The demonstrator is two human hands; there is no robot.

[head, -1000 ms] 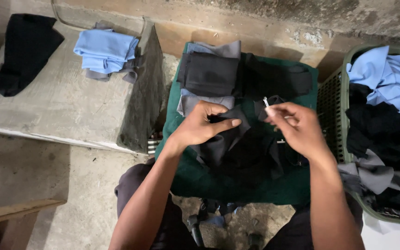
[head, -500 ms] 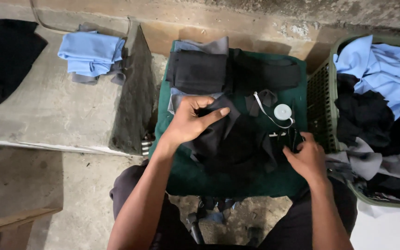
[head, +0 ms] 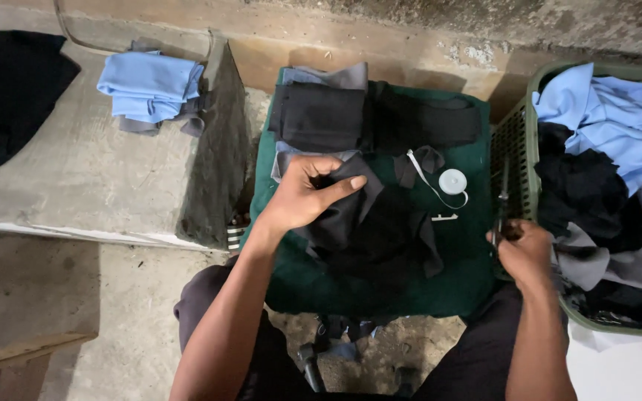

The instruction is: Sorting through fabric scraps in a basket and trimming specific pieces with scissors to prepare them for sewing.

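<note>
My left hand pinches a fold of a black cloth piece that lies on a dark green cloth-covered surface. My right hand is at the right edge of that surface, against the basket, closed on a thin dark tool that points upward; it looks like scissors. A small white round spool with a loose white strand lies on the green surface between my hands. Folded black and grey pieces are stacked at the far end.
A green plastic basket on the right holds light blue, black and grey garments. On the left, a concrete slab carries a folded light blue cloth and a black garment. A wooden plank lies bottom left.
My right hand let go of the white strand, left the spool on the green surface, moved right to the basket edge and closed on the dark tool. My left hand stayed on the black cloth.
</note>
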